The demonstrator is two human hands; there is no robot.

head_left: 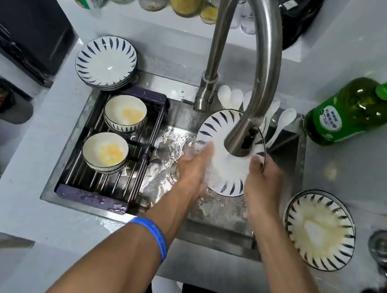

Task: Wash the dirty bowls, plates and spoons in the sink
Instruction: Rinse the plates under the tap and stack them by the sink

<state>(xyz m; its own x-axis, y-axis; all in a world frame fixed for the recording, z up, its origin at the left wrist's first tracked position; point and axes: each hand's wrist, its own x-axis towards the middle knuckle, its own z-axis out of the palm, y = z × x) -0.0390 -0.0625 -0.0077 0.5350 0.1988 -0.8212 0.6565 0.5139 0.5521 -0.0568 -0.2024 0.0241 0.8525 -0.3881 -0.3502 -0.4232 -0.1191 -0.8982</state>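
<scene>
A: Item one, what are you holding?

B: You are holding a round white plate with dark blue dashes around its rim, tilted over the steel sink, directly under the curved brushed-steel faucet. Water is running over the plate's face and splashing off it.

A: Hands?

B: Your right hand is gripping the plate's right edge, thumb curled over the rim. Your left hand, with a blue wristband on its wrist, is lying against the plate's left side with fingers stretched along the wet face; water is blurring the fingertips.

A: Remaining stock?

B: Two white bowls with yellow residue are sitting on the dark wire rack across the sink's left half. A stack of matching dashed plates is resting on the counter behind that rack. One soiled dashed plate is lying on the counter right of the sink. White ceramic spoons are leaning at the sink's back edge, near a green pump bottle of dish soap.
</scene>
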